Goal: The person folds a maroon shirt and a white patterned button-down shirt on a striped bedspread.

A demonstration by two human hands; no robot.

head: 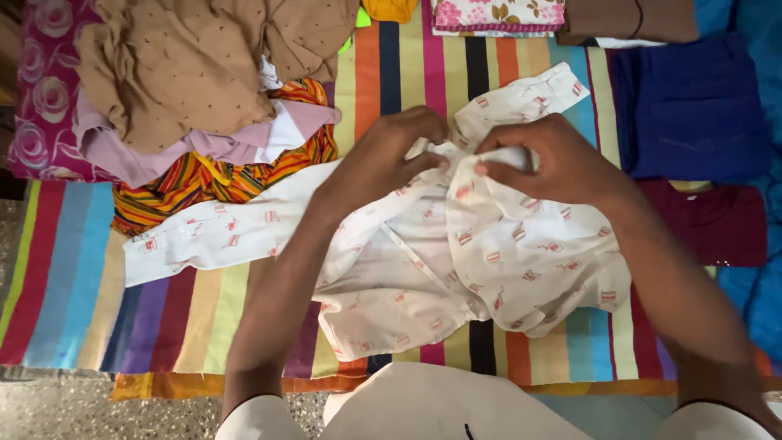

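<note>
Leftmost, heap of tan, pink and striped garments (204, 98) on striped mat (73, 285). Centre: white printed shirt (456, 269) spread on mat; left hand (383, 159) and right hand (554, 163) both pinch its collar area, fingers closed on cloth. Right: dark blue garment (692, 106).

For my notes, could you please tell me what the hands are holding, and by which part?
Both the left hand and right hand pinch the white printed shirt at its collar end.

Shirt (423, 269) lies mid-frame on the mat (163, 318); clothes pile (195, 90) upper left, folded garments (692, 106) upper right
</note>
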